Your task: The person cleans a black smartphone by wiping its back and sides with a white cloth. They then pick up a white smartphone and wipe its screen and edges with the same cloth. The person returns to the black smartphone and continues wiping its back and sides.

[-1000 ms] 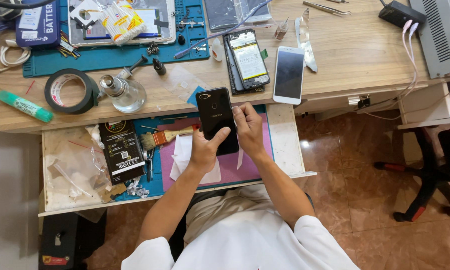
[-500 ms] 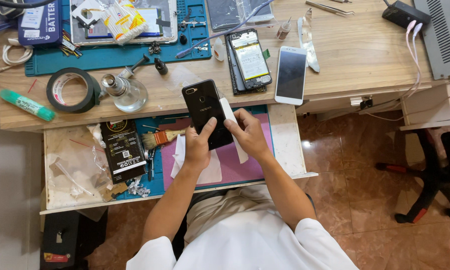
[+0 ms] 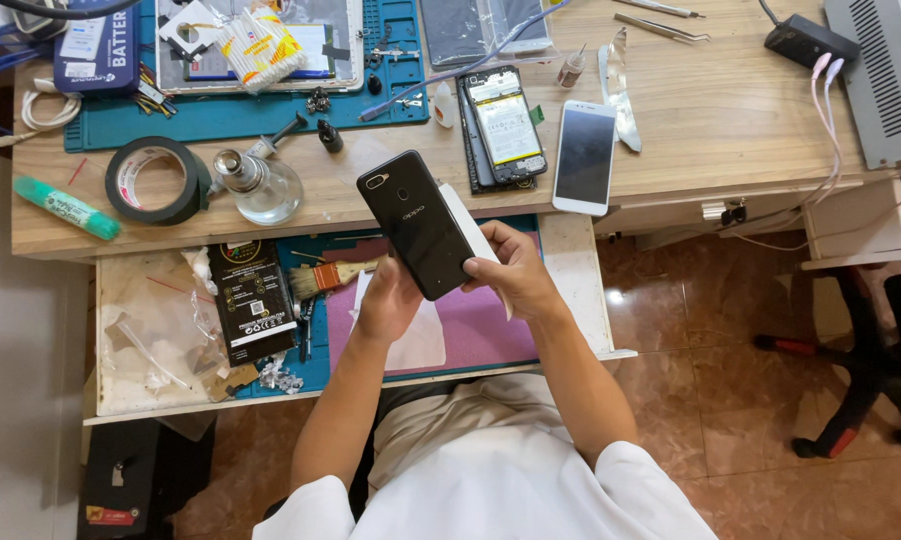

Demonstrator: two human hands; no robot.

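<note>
A black phone (image 3: pixel 418 221) with its glossy back up is tilted, top end toward the desk's upper left, above the pulled-out shelf. My left hand (image 3: pixel 388 300) supports it from below at its lower end. My right hand (image 3: pixel 511 272) grips its right edge. A white flat strip (image 3: pixel 468 222) shows under the phone's right side, against my right hand; I cannot tell what it is. Beneath lie a purple mat (image 3: pixel 491 338) and a clear film sheet (image 3: pixel 419 345).
The wooden desk (image 3: pixel 711 120) carries a white phone (image 3: pixel 584 157), an opened phone (image 3: pixel 506 125), a tape roll (image 3: pixel 153 180), a glass burner (image 3: pixel 261 186), a green marker (image 3: pixel 66 207), tweezers and a teal mat (image 3: pixel 271 105). A brush (image 3: pixel 331 276) and black package (image 3: pixel 251 300) lie on the shelf.
Both hands have carried the black phone up and left toward the desk edge and tilted it further. The white strip now shows beside its right edge.
</note>
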